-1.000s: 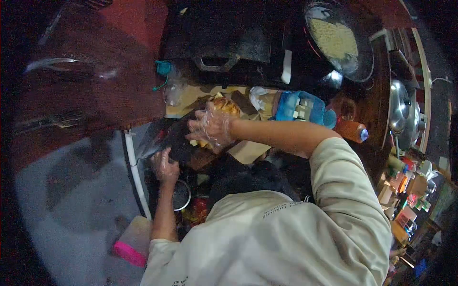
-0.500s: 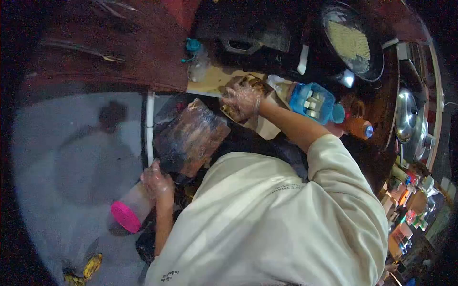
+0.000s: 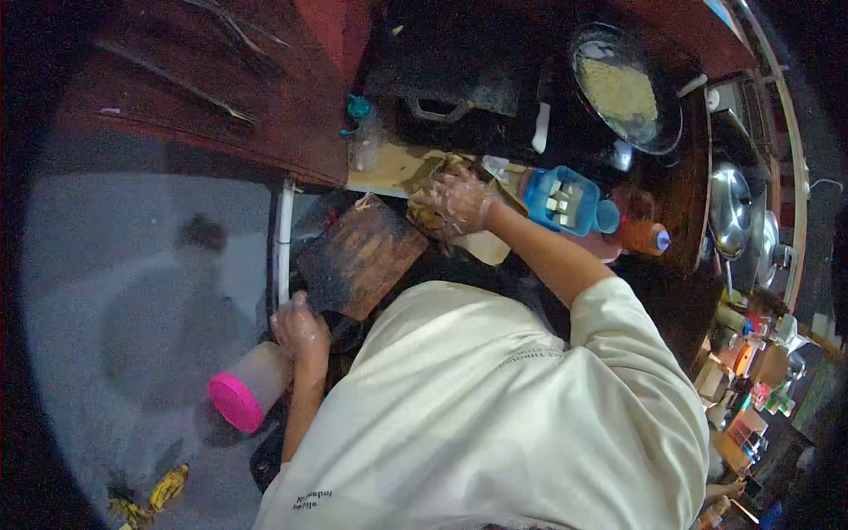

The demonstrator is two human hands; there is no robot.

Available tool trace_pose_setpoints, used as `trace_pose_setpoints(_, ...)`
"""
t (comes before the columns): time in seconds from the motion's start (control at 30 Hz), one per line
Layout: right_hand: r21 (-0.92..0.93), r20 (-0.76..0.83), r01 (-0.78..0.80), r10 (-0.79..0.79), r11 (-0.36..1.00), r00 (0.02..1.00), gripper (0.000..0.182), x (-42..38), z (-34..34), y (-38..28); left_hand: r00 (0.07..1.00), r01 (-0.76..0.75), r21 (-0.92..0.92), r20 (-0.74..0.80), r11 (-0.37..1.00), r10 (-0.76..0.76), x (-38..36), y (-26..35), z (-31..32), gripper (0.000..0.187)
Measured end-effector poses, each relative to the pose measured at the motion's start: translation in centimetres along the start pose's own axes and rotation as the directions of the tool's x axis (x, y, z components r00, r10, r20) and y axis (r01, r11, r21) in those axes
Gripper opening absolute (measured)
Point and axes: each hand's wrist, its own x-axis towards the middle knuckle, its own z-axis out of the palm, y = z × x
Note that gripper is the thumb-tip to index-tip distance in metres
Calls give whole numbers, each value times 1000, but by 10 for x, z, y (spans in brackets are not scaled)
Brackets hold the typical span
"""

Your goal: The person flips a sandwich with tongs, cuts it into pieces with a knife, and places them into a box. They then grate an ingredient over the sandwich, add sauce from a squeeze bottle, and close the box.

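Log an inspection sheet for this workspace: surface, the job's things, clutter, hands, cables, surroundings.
Surface: tan counter partly covered; wooden board darkly stained, lying askew.
Job's things: food mostly hidden by the right hand; brown paper beside it; pan holds a pale yellow mass.
Clutter: blue container with white chunks, orange bottle.
Hands: both in clear plastic gloves; right over the food, grip unclear; left hand by the board's lower edge, contact unclear.
Cables: thin pale curve at far right, possibly a cord.
Surroundings: pink-lidded container near the left hand; shiny metal lid at right.
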Motion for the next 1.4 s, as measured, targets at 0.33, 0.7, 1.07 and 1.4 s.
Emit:
trace_pose_setpoints(0.33, 356, -99, -664, 733, 657, 673, 40, -15, 59, 49, 995, -96, -35, 4, 995, 96, -3, 8, -27, 32)
trace_pose_setpoints(0.7, 466, 259, -681, 649, 565, 715, 43, -13, 22, 75, 988, -83, -30, -133, 996, 78, -24, 4, -7, 30)
trace_pose_setpoints(1.07, -12, 313, -319, 306, 948, 899, 39, 6, 80, 106, 985, 161, -95, 69, 982, -155, -51, 9, -8, 36)
trace_pose_setpoints(1.4, 713, 302, -569, 553, 410, 777, 41, -13, 105, 114, 979, 200, -74, 41, 977, -198, -71, 4, 12, 37)
